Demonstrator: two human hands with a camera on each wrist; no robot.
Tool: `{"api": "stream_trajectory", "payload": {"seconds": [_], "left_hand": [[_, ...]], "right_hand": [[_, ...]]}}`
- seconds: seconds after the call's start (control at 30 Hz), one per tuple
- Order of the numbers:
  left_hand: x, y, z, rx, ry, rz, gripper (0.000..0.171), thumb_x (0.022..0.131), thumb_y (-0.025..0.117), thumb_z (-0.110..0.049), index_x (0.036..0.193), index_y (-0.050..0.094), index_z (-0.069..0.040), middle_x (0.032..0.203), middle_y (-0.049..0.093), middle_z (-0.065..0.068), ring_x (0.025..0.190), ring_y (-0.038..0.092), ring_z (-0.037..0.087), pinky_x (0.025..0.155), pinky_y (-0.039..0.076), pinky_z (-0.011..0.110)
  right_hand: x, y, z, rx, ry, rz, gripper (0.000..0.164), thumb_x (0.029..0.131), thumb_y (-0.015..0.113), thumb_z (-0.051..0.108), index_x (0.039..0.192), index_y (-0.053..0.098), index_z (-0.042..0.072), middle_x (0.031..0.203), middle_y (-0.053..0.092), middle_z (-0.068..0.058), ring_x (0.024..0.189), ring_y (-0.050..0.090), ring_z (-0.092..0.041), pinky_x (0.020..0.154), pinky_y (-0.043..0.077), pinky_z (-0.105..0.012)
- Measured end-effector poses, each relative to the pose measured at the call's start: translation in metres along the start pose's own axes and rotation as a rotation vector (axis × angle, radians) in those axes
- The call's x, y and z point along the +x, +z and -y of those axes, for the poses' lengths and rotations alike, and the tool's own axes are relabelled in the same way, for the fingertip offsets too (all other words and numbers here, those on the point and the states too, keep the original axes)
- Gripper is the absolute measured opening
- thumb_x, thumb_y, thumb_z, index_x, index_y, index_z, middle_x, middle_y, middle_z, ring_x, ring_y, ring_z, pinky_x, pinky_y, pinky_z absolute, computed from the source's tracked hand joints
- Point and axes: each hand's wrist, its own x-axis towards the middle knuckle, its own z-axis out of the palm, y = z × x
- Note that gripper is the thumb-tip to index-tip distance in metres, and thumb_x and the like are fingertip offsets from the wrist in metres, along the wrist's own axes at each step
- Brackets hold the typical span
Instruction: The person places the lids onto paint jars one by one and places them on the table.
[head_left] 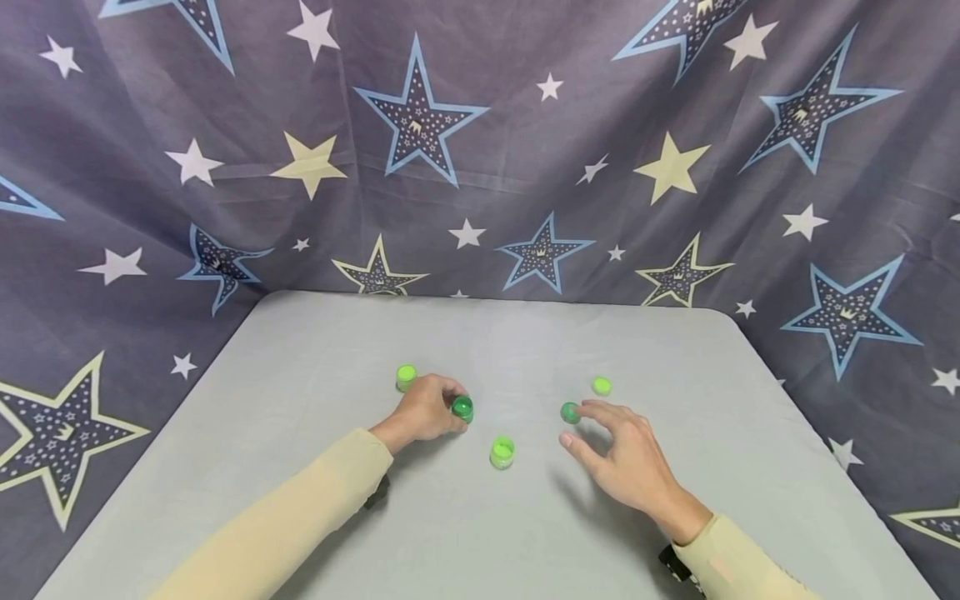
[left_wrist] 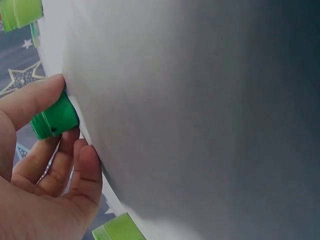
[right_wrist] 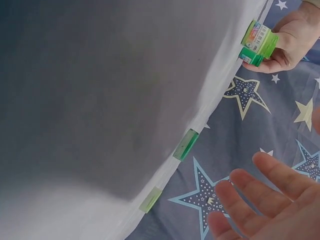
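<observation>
My left hand (head_left: 429, 408) holds a small dark green jar (head_left: 462, 408) upright on the table, its thumb on one side and fingers on the other. The same green jar (left_wrist: 61, 114) shows between thumb and fingers in the left wrist view. With fingers spread and relaxed, my right hand (head_left: 628, 458) hovers over the table, its fingertips close to a dark green lid (head_left: 570, 412). Whether they touch it I cannot tell from the head view; in the right wrist view, that lid (right_wrist: 186, 145) lies apart from the fingers (right_wrist: 265, 192).
Between the hands stands a light green jar (head_left: 502, 452). Another light green jar (head_left: 406, 377) stands behind the left hand. A light green lid (head_left: 602, 386) lies beyond the dark green one. The grey table (head_left: 517, 533) meets a star-patterned cloth (head_left: 480, 167) at its far edge.
</observation>
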Motion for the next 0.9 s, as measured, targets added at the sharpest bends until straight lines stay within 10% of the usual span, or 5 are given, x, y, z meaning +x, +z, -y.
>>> {"api": "stream_trajectory", "payload": {"seconds": [0.9], "left_hand": [[-0.015, -0.012, -0.007, -0.125, 0.006, -0.007, 0.035, 0.068, 0.091, 0.004, 0.096, 0.075, -0.009, 0.084, 0.067, 0.001, 0.079, 0.062, 0.017, 0.072, 0.056, 0.031]], "right_hand": [[0.024, -0.002, -0.016, 0.031, 0.123, 0.078, 0.052, 0.084, 0.086, 0.026, 0.129, 0.069, 0.007, 0.128, 0.068, -0.018, 0.11, 0.066, -0.039, 0.089, 0.055, -0.056]]}}
